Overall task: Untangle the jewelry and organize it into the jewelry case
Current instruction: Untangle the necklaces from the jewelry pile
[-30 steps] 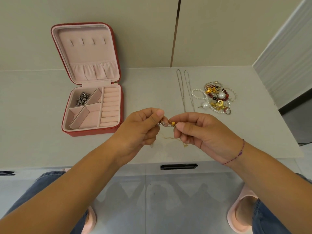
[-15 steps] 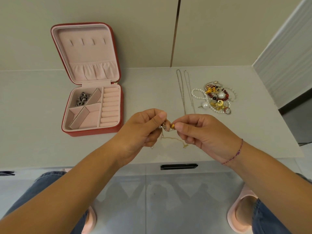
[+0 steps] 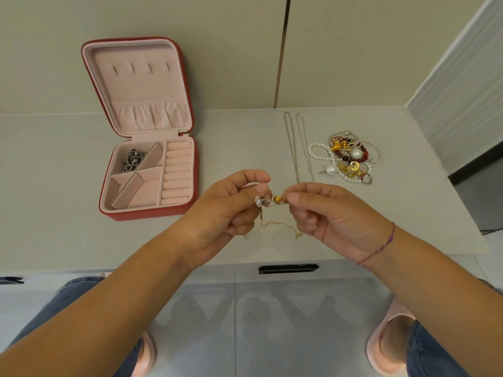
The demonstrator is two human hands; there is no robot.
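My left hand point(image 3: 226, 210) and my right hand point(image 3: 329, 213) meet above the table's front edge, both pinching a thin gold chain point(image 3: 280, 227). A silver charm point(image 3: 258, 201) sits at my left fingertips and a gold bead point(image 3: 277, 199) next to my right fingertips. The chain's slack lies looped on the table below. The red jewelry case point(image 3: 148, 210) stands open at the left, pink inside, with a dark silver piece point(image 3: 132, 159) in its back-left compartment. A tangled jewelry pile point(image 3: 347, 156) of pearls, red beads and gold pieces lies at the right.
A silver chain point(image 3: 298, 148) lies stretched out straight between the case and the pile. The white table point(image 3: 68, 200) ends at a wall behind and a panel on the right. A black drawer handle point(image 3: 288, 268) sits under the front edge. My knees and pink slippers show below.
My hands have drawn slightly apart, so the silver charm and gold bead show more plainly between the fingertips. Everything on the table is unmoved.
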